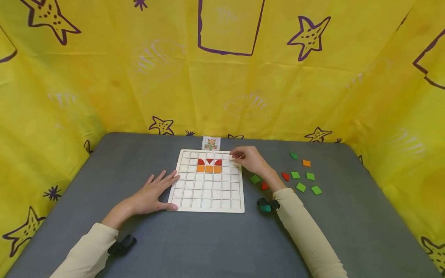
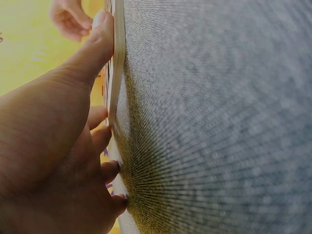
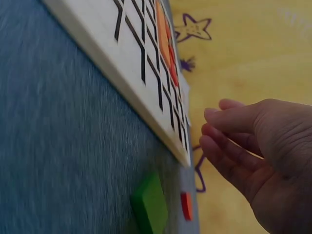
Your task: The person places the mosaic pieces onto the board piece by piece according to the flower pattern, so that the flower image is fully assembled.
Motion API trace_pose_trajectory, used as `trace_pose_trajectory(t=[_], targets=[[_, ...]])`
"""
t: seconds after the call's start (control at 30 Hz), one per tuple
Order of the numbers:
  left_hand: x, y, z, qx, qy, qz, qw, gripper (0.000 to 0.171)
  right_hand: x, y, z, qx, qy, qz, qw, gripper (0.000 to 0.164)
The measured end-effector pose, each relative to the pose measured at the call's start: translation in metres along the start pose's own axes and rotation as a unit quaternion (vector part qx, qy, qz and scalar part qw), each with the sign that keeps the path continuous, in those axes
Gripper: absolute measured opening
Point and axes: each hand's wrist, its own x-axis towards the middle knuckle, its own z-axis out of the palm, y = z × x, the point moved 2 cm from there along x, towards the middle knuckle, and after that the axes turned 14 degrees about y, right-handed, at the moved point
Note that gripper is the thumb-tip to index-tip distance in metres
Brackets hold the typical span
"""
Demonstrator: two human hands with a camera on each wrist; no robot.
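A white gridded board [image 1: 208, 195] lies on the table, with a row of orange squares [image 1: 209, 168] in its upper part. Just above that row sit two red curved-edge pieces [image 1: 218, 162] and a red triangle [image 1: 209, 160]. My left hand [image 1: 149, 197] rests at the board's left side, fingers spread along the edge and thumb on the near corner. Over the board's upper right corner hovers my right hand [image 1: 251, 159]. Its fingers [image 3: 226, 146] are loosely bent, thumb near the fingertips, and no piece shows between them in the right wrist view.
Loose pieces lie right of the board: several green squares [image 1: 301, 187], a green leaf shape [image 1: 293, 155], an orange square [image 1: 306, 163] and red pieces [image 1: 285, 176], some partly behind the right forearm. A printed pattern card [image 1: 211, 143] touches the board's far edge. Yellow cloth [image 1: 222, 85] surrounds the grey table [image 1: 208, 247].
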Motion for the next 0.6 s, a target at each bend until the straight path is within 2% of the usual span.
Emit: trace_pose_trajectory(t=[0.27, 0.6], targets=[[-0.001, 0.001, 0.0, -0.005, 0.002, 0.0, 1.0, 0.102, -0.013, 0.026, -0.034, -0.018, 0.023, 0.039, 0.999, 0.02], [-0.001, 0.002, -0.001, -0.001, -0.003, -0.006, 1.0, 0.102, -0.024, 0.046, -0.071, -0.053, 0.017, 0.06, 0.997, 0.023]])
